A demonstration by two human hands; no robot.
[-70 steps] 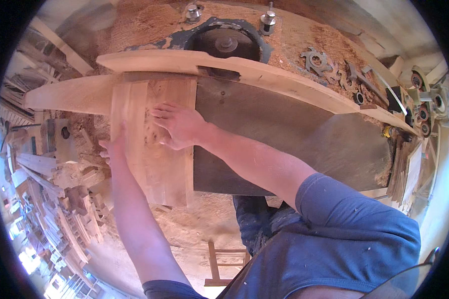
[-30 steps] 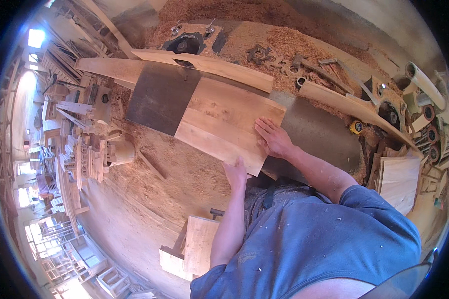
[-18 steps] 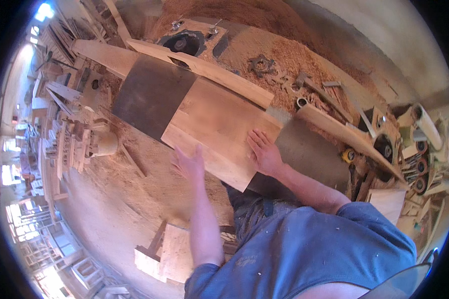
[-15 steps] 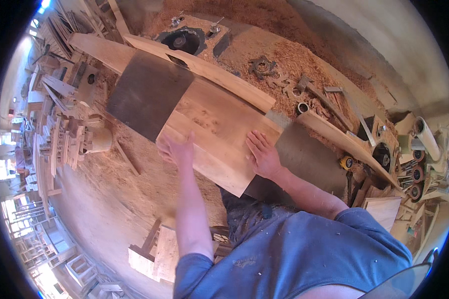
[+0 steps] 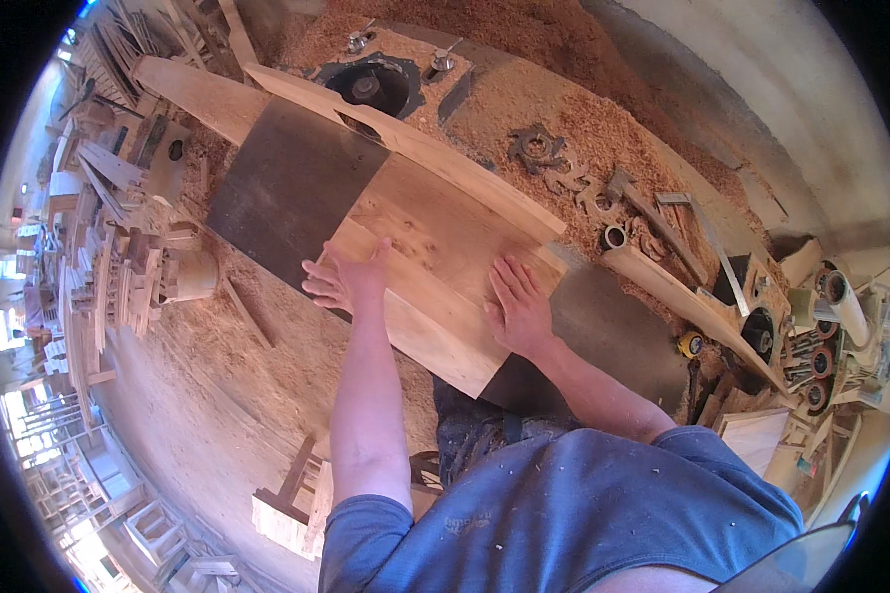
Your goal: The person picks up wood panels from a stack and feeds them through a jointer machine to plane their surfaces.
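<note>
A wide wooden board [image 5: 440, 232] with several knots lies flat across the dark metal machine table [image 5: 287, 188]. Along its far edge runs a wooden fence [image 5: 465, 173] with a dark cut-out. My left hand [image 5: 356, 277] is at the board's near left corner, thumb on the top face and fingers spread out past the left edge. Toward the right end, my right hand [image 5: 522, 308] rests on the board with its fingers stretched out and lying flat. Neither hand is wrapped round anything.
Behind the fence, round toothed cutter heads [image 5: 537, 148] and a metal square [image 5: 707, 242] lie among wood shavings. A yellow tape measure [image 5: 690, 344] sits at the right of the table. Stacked wood pieces [image 5: 129, 282] stand at left; offcuts [image 5: 292, 509] lie near me.
My left hand has shifted a little farther along the board's left edge, and its fingers have spread. The right hand stays flat in nearly the same place. The view has shifted slightly.
</note>
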